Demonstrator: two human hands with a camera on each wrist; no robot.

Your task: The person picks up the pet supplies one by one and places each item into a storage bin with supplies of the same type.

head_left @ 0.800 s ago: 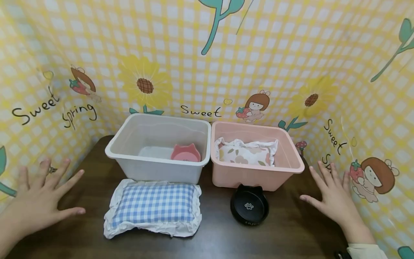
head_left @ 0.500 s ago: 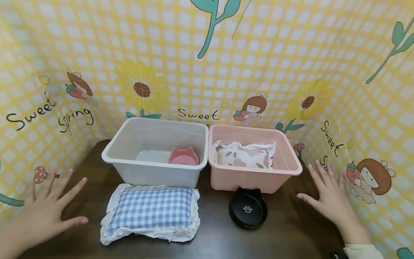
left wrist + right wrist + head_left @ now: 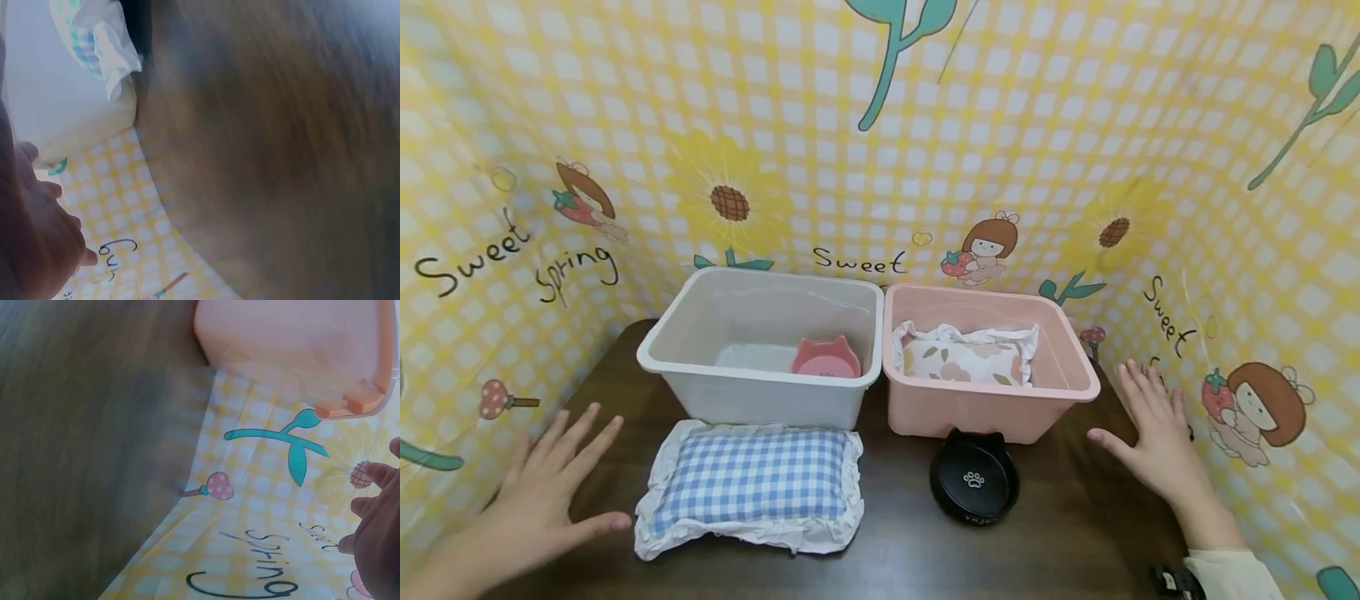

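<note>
My left hand (image 3: 546, 492) is spread at the left of the table, thumb tip close to a blue-and-white checked pillow (image 3: 752, 479) with a white ruffled edge. It holds nothing. My right hand (image 3: 1161, 433), also spread and holding nothing, is at the right, beside the pink bin (image 3: 992, 408). Inside that bin lies a floral pillow (image 3: 970, 360) with a ruffled border. A pink cat-eared bowl (image 3: 827, 358) rests in the white bin (image 3: 760, 396), at its right end. In front of the pink bin is a black cat-eared bowl (image 3: 976, 479) with a paw print.
Both bins stand side by side at the back of the dark brown table (image 3: 910, 533). A yellow checked cloth (image 3: 820, 167) covers the walls behind and at both sides. A black device (image 3: 1176, 582) sits at the right wrist.
My left hand has come down and a little to the right, toward the checked pillow. My right hand has shifted slightly, its fingers closer together. Bins, pillows and bowls stay put.
</note>
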